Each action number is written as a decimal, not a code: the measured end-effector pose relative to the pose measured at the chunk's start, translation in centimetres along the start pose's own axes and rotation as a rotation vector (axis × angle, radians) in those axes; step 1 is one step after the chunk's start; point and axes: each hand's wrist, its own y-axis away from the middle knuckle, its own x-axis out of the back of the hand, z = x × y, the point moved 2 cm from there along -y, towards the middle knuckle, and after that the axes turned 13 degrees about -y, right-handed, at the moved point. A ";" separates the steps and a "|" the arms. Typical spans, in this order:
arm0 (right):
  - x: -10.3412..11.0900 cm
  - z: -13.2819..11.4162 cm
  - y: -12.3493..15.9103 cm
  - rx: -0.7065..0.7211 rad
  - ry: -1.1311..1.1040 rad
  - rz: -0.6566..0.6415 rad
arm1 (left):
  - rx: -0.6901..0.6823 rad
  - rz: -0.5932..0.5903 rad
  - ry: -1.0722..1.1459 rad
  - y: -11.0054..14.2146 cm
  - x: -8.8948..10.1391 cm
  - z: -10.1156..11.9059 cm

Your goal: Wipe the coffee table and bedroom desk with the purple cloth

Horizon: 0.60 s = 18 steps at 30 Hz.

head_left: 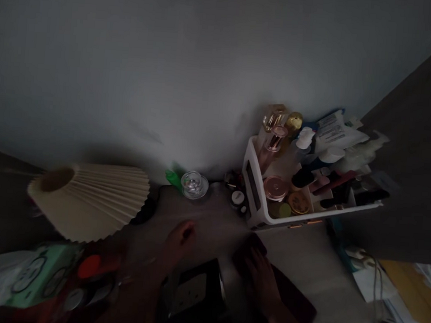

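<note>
lampshade (93, 199): pleated paper, probably | organizer tray (258, 192): glossy white plastic

The table (305, 258) stood against the wall (170, 68), with a pleated lampshade (93, 199) at its left end, tipped on its side. In front of the lampshade, at the near left edge, lay a packet (23, 276). A small glass jar (194, 184) sat at the back beside the wall, right of the lampshade. Further right, in the back corner, stood an organiser tray (260, 205) crowded with bottles (275, 136) and tubes. Between jar and tray lay a few small items. The left hand (179, 243) hovered near the table's middle, and the right hand (262, 277) lay in front of the tray on a flat dark object (294, 297). Between the hands sat a box-like thing (194, 289).
</note>
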 end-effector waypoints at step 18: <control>-7.4 -4.5 -24.1 0.005 -0.197 -0.322 | 0.052 0.101 -0.161 17.8 -3.7 -9.3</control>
